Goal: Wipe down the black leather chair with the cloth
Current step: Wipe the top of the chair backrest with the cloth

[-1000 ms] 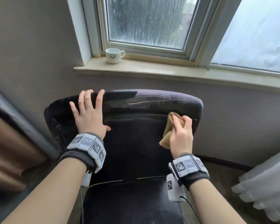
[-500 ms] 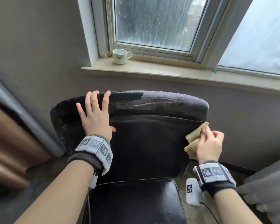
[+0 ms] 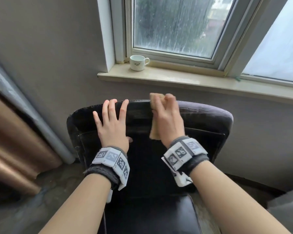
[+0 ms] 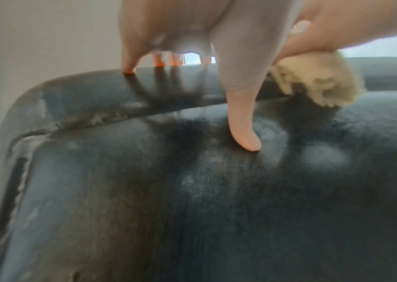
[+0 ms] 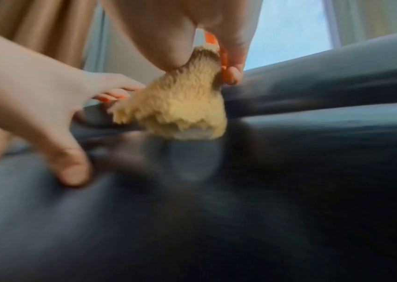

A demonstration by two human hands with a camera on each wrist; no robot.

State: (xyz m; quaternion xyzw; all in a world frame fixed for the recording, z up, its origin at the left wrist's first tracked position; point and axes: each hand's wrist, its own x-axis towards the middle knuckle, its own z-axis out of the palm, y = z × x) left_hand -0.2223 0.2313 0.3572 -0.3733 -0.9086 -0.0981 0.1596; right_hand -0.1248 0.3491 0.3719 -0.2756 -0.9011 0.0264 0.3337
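The black leather chair faces me, its backrest worn and scuffed along the top roll. My left hand lies flat on the upper left of the backrest with straight, spread fingers; its thumb presses the leather. My right hand grips a bunched tan fluffy cloth against the top roll near its middle, just right of the left hand. The cloth hangs from my curled fingers, its lower end touching the leather.
A white cup stands on the window sill behind the chair. A brown curtain hangs at the left and a pale fabric mass sits at the lower right. The grey wall is close behind the backrest.
My right hand has carried the cloth from the backrest's right edge up and left to the middle of the top roll. The left hand has kept its place.
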